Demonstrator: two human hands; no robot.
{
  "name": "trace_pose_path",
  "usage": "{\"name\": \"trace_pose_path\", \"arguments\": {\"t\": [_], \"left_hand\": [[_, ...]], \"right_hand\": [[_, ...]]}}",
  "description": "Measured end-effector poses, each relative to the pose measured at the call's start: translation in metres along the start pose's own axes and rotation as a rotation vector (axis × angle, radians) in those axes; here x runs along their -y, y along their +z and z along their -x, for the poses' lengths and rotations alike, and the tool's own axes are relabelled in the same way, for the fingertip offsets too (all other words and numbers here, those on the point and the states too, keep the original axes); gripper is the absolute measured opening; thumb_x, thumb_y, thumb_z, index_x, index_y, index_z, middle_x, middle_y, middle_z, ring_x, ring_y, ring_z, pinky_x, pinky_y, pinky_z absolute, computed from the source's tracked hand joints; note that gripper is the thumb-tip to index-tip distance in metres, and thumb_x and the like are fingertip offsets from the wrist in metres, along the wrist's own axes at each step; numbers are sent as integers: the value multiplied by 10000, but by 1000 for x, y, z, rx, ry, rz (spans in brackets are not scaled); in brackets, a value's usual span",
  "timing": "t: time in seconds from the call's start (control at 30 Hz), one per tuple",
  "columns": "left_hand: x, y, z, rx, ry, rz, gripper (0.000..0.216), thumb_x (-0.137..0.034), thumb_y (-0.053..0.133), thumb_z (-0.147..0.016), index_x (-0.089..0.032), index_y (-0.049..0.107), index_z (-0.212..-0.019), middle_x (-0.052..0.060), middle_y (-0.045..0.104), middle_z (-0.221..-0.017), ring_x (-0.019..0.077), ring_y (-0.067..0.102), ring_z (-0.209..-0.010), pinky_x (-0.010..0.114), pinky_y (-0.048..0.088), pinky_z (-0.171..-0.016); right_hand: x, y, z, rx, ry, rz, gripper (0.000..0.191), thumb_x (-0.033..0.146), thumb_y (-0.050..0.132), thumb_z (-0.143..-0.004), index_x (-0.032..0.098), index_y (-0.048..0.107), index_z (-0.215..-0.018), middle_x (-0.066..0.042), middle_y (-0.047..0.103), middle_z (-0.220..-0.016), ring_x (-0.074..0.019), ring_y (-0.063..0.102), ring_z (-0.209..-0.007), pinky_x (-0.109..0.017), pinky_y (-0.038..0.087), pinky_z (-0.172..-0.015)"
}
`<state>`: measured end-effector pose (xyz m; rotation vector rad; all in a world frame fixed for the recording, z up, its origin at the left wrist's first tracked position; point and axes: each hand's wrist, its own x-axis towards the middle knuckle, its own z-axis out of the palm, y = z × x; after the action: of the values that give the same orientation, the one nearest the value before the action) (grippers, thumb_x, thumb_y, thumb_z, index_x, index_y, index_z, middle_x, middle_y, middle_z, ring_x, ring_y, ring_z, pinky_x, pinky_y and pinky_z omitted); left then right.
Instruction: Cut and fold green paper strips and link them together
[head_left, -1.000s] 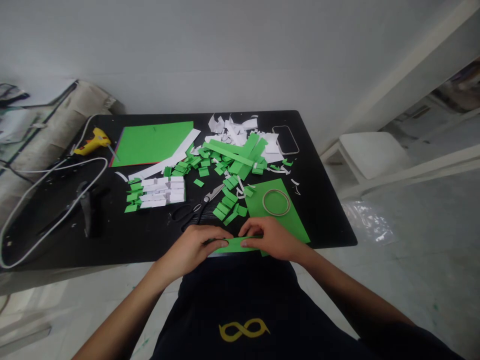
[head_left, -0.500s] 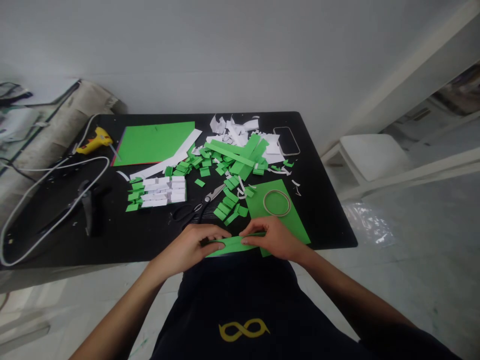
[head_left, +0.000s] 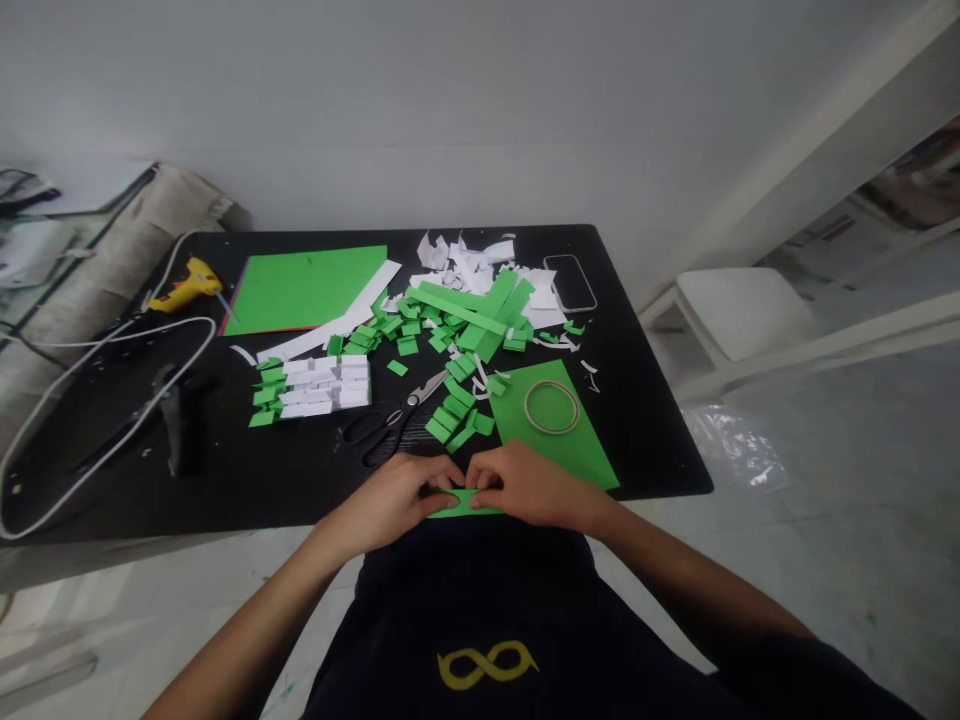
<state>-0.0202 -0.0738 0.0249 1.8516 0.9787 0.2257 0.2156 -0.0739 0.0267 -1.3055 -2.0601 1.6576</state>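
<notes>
A green paper strip [head_left: 466, 503] lies across the table's front edge, close to my body. My left hand [head_left: 409, 495] pinches it from the left, thumb on the near side and fingers beyond. From the right, my right hand [head_left: 517, 485] grips the same strip, its thumb almost meeting the left one. The hands cover both ends of the strip. Just past them lie black-handled scissors [head_left: 405, 408] with partly spread blades and several small folded green paper pieces [head_left: 457, 405]. Right of these, a tape roll [head_left: 553, 407] rests on a green sheet [head_left: 589, 455].
White paper scraps [head_left: 457, 262] and green strips [head_left: 495, 310] pile up at the back. On the left are a folded white-and-green paper piece [head_left: 326, 385], a stack of green sheets [head_left: 315, 290], a yellow glue gun [head_left: 189, 285], a white cable [head_left: 97, 488] and a black tool [head_left: 174, 420].
My right hand has slid left along the green strip, so the two hands are now nearly touching. Less of the strip shows between them.
</notes>
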Motion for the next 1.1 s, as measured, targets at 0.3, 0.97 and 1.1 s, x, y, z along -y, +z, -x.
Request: {"name": "trace_pose_path", "arguments": {"t": [0.3, 0.97, 1.1], "left_hand": [[4, 1, 0, -27, 26, 42, 115, -206, 705, -943, -201, 718, -1057, -6, 777, -834, 156, 709, -740, 244, 443, -665], [7, -8, 6, -111, 101, 146, 186, -344, 713, -990, -238, 840, -1076, 37, 847, -1037, 188, 784, -916, 260, 567, -805], [8, -10, 7, -158, 130, 135, 183, -324, 736, -975, -230, 852, -1081, 44, 850, -995, 184, 783, -869, 252, 562, -751]], "right_hand": [[3, 4, -4, 18, -49, 126, 148, 226, 742, -947, 163, 806, -828, -32, 785, -776, -155, 662, -691, -265, 393, -632], [3, -7, 3, -37, 6, -95, 109, 261, 806, -886, 171, 824, -944, -39, 815, -823, -184, 732, -748, -262, 484, -680], [1, -10, 7, -77, -6, -156, 212, 262, 826, -872, 207, 805, -1075, -21, 822, -839, -191, 757, -787, -280, 525, -741]]}}
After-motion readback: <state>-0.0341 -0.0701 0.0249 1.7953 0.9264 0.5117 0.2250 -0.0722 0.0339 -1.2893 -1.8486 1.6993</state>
